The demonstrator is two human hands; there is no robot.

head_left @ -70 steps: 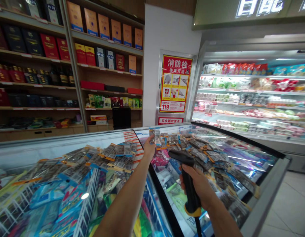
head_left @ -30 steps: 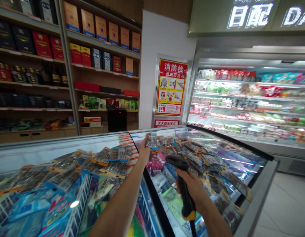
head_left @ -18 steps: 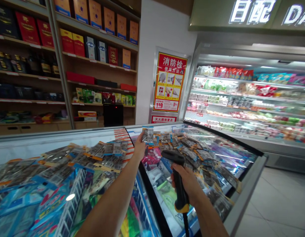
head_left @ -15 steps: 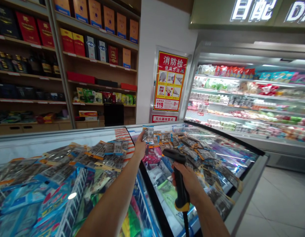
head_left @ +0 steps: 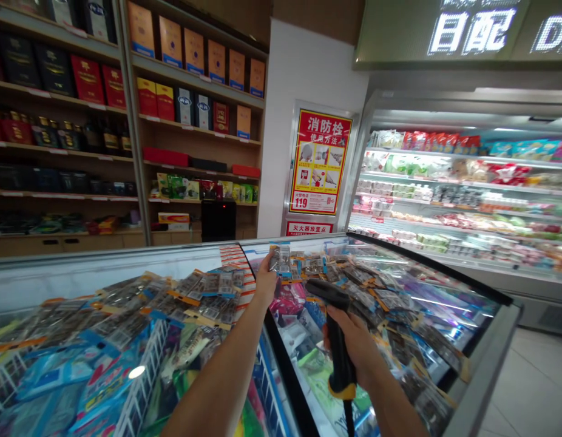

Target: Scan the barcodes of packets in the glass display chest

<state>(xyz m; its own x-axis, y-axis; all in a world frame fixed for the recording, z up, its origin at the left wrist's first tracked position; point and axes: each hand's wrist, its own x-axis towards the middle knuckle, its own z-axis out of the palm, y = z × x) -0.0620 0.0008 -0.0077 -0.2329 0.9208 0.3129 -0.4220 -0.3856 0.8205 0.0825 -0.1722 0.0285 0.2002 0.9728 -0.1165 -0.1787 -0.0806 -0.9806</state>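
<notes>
My left hand [head_left: 266, 278] reaches to the far side of the chest freezer and is closed on a small clear plastic packet [head_left: 280, 258] with a printed label. My right hand [head_left: 349, 340] grips the handle of a black and yellow barcode scanner [head_left: 339, 358]. The scanner's head tilts to the left, towards the packet, and its cable runs down out of view. Below and around my hands, many similar dark packets [head_left: 358, 291] with orange or blue edges lie across the freezer.
A black divider [head_left: 287, 364] splits the freezer top. White wire baskets [head_left: 144, 364] hold blue bags [head_left: 81, 376] on the left. Behind stand wooden shelves [head_left: 199, 136] with boxes and bottles, and a red poster [head_left: 320, 161]. A lit refrigerated cabinet [head_left: 458, 194] stands at the right.
The whole view has shifted, so the scene sits slightly lower and further right. Both hands keep hold of the packet and the barcode scanner, in nearly the same pose.
</notes>
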